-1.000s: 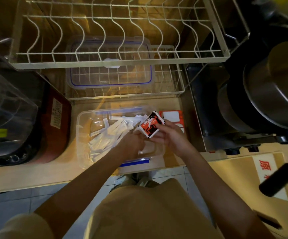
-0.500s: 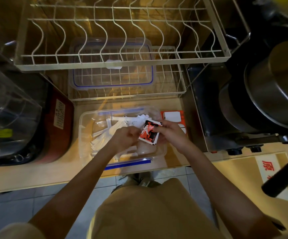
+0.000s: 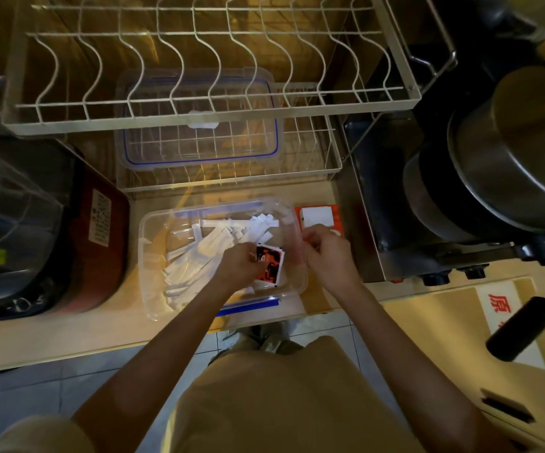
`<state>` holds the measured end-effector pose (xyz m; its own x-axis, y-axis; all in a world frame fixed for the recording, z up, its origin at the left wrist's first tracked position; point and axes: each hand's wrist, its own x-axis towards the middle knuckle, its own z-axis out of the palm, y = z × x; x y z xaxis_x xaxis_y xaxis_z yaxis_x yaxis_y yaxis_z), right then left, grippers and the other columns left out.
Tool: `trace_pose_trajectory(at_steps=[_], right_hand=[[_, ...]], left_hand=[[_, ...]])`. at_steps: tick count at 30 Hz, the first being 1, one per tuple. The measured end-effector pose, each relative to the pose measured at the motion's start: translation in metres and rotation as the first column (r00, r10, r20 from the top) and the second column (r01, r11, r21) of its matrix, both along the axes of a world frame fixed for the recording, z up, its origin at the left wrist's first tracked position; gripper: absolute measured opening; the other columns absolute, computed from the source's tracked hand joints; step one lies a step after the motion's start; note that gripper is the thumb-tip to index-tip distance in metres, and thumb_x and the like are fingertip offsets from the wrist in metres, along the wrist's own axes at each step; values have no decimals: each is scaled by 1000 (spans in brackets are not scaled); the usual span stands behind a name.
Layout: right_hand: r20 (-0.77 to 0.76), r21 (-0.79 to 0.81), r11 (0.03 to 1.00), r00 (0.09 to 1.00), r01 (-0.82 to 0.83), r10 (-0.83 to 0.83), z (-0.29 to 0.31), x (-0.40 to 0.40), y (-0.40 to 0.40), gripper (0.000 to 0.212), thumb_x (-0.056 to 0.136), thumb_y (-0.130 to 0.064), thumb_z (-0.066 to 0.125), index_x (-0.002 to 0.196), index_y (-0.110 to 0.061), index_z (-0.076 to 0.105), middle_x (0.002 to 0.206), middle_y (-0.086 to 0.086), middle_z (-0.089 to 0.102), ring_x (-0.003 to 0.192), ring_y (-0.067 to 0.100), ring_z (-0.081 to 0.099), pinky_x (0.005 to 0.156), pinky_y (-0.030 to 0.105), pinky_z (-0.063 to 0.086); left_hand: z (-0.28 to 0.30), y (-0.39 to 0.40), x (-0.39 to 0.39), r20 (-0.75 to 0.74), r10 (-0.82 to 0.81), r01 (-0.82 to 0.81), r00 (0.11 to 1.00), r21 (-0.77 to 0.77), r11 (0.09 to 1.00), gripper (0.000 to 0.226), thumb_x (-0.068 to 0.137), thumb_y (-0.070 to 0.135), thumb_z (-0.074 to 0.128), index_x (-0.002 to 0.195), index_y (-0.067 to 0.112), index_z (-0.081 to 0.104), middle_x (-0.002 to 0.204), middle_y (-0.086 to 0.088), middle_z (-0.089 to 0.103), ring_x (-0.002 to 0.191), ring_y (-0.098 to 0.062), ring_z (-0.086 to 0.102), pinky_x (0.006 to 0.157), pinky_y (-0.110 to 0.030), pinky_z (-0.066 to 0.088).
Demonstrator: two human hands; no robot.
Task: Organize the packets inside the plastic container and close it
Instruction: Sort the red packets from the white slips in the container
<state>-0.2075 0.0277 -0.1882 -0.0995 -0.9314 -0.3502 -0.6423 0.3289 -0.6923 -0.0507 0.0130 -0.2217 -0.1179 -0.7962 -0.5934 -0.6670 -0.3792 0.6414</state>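
Observation:
A clear plastic container (image 3: 153,273) with blue clips stands open on the counter, holding several white stick packets (image 3: 199,256). My left hand (image 3: 241,268) is inside it, shut on a red, black and white packet (image 3: 270,264) that lies low near the right end. My right hand (image 3: 328,253) hovers at the container's right wall with curled fingers, touching a stack of orange and white packets (image 3: 318,215) on the counter; whether it grips one is blurred. The container's clear lid (image 3: 199,142) with a blue seal rests on the lower wire shelf behind.
A white wire dish rack (image 3: 199,106) overhangs the back of the counter. A dark red appliance (image 3: 101,243) stands left of the container. Steel pots (image 3: 509,165) on a metal stand (image 3: 379,223) and a black handle (image 3: 522,328) crowd the right.
The red packet went from my right hand, held above the container, down into the container under my left hand. My right hand moved right to the container's wall and the orange packets.

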Motion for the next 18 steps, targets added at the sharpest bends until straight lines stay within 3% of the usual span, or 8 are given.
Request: trace_pose_trajectory(at_steps=[3, 4, 7, 10, 14, 18], right_hand=[[-47, 59, 998, 998, -35, 38, -10, 0, 4, 14, 90, -18, 57, 104, -14, 56, 88, 3, 66, 73, 13, 62, 58, 15, 47], [-45, 61, 998, 998, -32, 35, -12, 0, 5, 16, 90, -16, 57, 105, -14, 55, 88, 3, 66, 72, 12, 60, 57, 12, 44], [-29, 60, 998, 999, -25, 27, -13, 0, 3, 18, 89, -15, 58, 106, -14, 54, 88, 1, 64, 71, 9, 58, 56, 9, 41], [-9, 66, 997, 1000, -28, 29, -14, -1, 2, 17, 89, -15, 58, 105, -16, 53, 84, -3, 61, 69, 4, 56, 55, 10, 39], [15, 79, 996, 1000, -29, 28, -12, -2, 3, 18, 90, -13, 57, 107, -16, 52, 82, -4, 59, 67, 3, 56, 56, 11, 43], [26, 80, 996, 999, -39, 37, -13, -2, 4, 20, 90, -12, 57, 109, -16, 51, 76, -9, 55, 64, -2, 54, 53, 9, 40]], left_hand=[[-11, 2, -11, 106, -132, 133, 986, 0, 991, 23, 89, 10, 53, 106, -3, 62, 106, -23, 69, 96, -34, 66, 61, -26, 44], [-13, 2, -14, 120, -160, 162, 980, -3, 987, 23, 90, 11, 51, 104, -4, 62, 104, -23, 69, 94, -34, 67, 61, -26, 45], [-16, 3, -20, 159, -181, 188, 971, -34, 982, 23, 91, 13, 50, 96, -2, 66, 99, -21, 71, 91, -33, 67, 76, -33, 51], [-21, 4, -21, 201, -142, 167, 969, -111, 980, 26, 90, 12, 48, 86, -3, 68, 89, -22, 71, 86, -33, 66, 75, -37, 51], [-21, 8, -23, 257, -274, 301, 927, -71, 951, 23, 92, 15, 47, 92, 0, 65, 98, -17, 70, 92, -28, 65, 85, -34, 50], [-17, 7, -25, 225, -287, 303, 931, -40, 952, 25, 93, 15, 48, 98, -3, 64, 105, -20, 69, 99, -31, 63, 89, -32, 46]])
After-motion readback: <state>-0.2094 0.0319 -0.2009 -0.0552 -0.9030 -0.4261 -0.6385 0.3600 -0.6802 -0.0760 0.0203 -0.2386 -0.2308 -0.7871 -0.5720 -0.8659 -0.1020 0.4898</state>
